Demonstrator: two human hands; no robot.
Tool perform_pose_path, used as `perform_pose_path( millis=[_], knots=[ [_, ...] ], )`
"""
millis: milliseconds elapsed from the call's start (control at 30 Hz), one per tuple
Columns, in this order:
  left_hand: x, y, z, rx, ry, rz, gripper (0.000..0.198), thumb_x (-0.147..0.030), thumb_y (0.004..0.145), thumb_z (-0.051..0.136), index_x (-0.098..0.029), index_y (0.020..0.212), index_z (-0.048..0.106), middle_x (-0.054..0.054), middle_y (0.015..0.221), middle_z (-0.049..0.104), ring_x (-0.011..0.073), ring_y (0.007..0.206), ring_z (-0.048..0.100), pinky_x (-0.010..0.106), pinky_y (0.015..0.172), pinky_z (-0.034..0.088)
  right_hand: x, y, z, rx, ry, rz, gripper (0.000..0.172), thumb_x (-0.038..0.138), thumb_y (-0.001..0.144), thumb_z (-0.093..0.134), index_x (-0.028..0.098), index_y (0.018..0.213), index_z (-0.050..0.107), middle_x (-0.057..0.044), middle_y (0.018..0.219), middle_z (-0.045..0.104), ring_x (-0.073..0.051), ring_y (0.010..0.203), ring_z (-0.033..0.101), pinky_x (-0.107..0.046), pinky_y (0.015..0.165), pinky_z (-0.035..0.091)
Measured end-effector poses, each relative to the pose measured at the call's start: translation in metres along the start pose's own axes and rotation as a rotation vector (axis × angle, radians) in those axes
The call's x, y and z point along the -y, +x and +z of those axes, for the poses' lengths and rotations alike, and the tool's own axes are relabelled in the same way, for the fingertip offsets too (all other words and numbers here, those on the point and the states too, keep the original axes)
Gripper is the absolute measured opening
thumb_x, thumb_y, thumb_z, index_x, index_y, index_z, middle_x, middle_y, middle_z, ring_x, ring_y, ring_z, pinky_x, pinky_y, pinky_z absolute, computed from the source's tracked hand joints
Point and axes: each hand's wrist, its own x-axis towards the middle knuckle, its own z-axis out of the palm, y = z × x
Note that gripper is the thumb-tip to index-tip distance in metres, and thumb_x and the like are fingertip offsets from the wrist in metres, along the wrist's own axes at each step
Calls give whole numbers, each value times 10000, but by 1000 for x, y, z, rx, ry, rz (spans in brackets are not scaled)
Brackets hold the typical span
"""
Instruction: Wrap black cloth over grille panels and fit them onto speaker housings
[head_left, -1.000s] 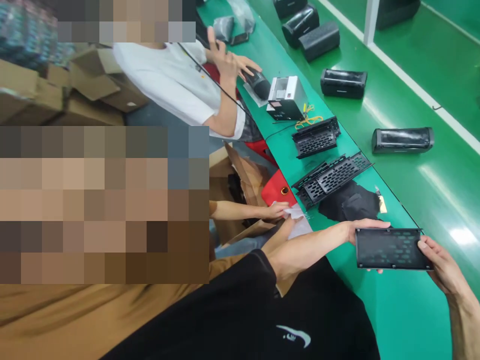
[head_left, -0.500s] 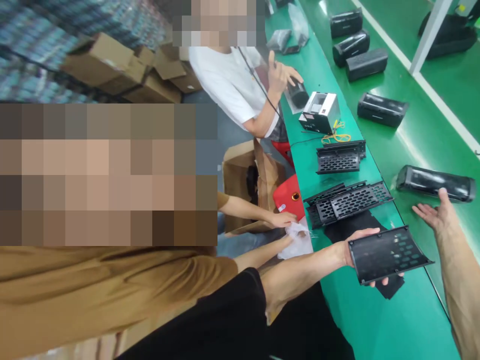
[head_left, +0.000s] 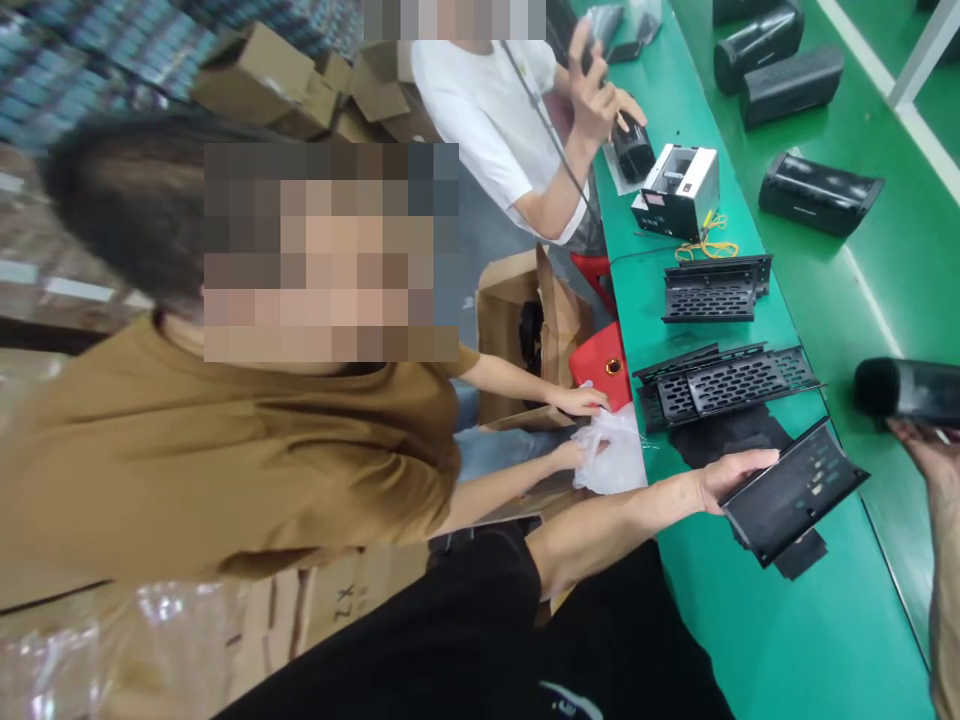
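Observation:
My left hand (head_left: pixel 739 475) grips a curved black grille panel (head_left: pixel 799 490) by its near edge, thumb on top. The panel is tilted, and its slots show toward the far end. At the right edge, my right hand (head_left: pixel 934 450) has its fingers at the underside of a glossy black oblong casing (head_left: pixel 919 390), which is cut off by the frame and looks tilted. Several slotted black grille panels (head_left: pixel 750 385) lie overlapping on the green bench, with more slotted panels (head_left: pixel 709 295) farther back. Under the held panel lie black sheets (head_left: pixel 720 437).
A white-and-black boxy device (head_left: pixel 679 195) with a yellow cable (head_left: pixel 712 240) stands on the bench. More black casings (head_left: pixel 817 195) rest on the green surface to the right. At left, a co-worker in a brown shirt (head_left: pixel 360 440) handles a plastic bag (head_left: pixel 611 450); another co-worker (head_left: pixel 487 120) holds a casing.
My right hand has gone from open beside the black casing to holding it, and the casing has shifted nearer. My left hand has tilted the panel. The camera view has turned left.

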Motion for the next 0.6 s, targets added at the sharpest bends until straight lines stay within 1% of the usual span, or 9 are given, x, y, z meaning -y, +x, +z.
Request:
perform_pose_path(
  millis=[33,100,167,233,267,333,433,500,600],
  knots=[
    [-1,-4,3,-1,22,3,465,-563,859,780,-129,1025,773,82,895,796,202,775,727,319,822,551,4,-18,-17,47,12,-37,175,374,865,679,203,907,680,-209,1487,597,-376,1244,656,-545,804,607],
    [-2,-13,9,-2,66,28,494,-571,853,785,-126,1067,767,97,917,797,241,835,743,353,844,562,15,-59,-55,119,-26,-173,296,431,793,722,270,1040,740,-98,1511,614,-406,1336,603,-600,845,642],
    [-2,-24,16,14,99,58,502,-552,866,782,-143,1157,752,106,988,800,269,921,751,371,862,564,25,-107,-95,39,-141,-297,440,485,687,838,372,1107,768,-23,1504,630,-434,1359,587,-636,860,656],
    [1,-32,23,69,117,53,512,-541,897,753,-168,1246,729,117,1078,798,279,997,746,374,875,559,26,-159,-129,-29,-171,-370,583,581,672,831,412,1225,753,-55,1456,666,-488,1307,618,-727,834,632],
    [4,-34,27,109,124,32,539,-560,905,736,-169,1274,718,128,1108,795,281,1009,744,376,875,557,22,-184,-144,-23,-153,-336,630,619,712,794,400,1299,727,-80,1436,680,-492,1281,637,-761,855,611],
    [11,-30,34,211,135,-37,672,-652,882,716,-127,1301,699,171,1138,786,294,980,747,388,858,563,1,-227,-165,-39,-74,-214,713,674,776,722,326,1396,676,-128,1352,725,-471,1196,695,-776,883,588],
    [29,-17,45,385,144,-151,864,-759,820,713,-66,1335,670,228,1204,764,301,935,754,395,832,571,-43,-263,-192,-10,82,-134,870,871,816,569,292,1464,624,-146,1220,774,-405,1023,763,-722,871,600],
    [47,-11,52,475,138,-209,866,-758,838,701,-61,1351,660,241,1252,750,304,955,755,397,844,569,-69,-279,-214,-13,190,-165,835,852,840,567,320,1483,610,-112,1176,790,-375,937,778,-707,875,602],
    [76,-13,62,534,113,-264,805,-740,911,617,-65,1349,661,247,1275,739,320,990,748,428,857,564,-93,-302,-261,36,288,-230,746,701,906,632,354,1561,540,-76,1213,787,-346,950,783,-697,952,580]
  ],
)
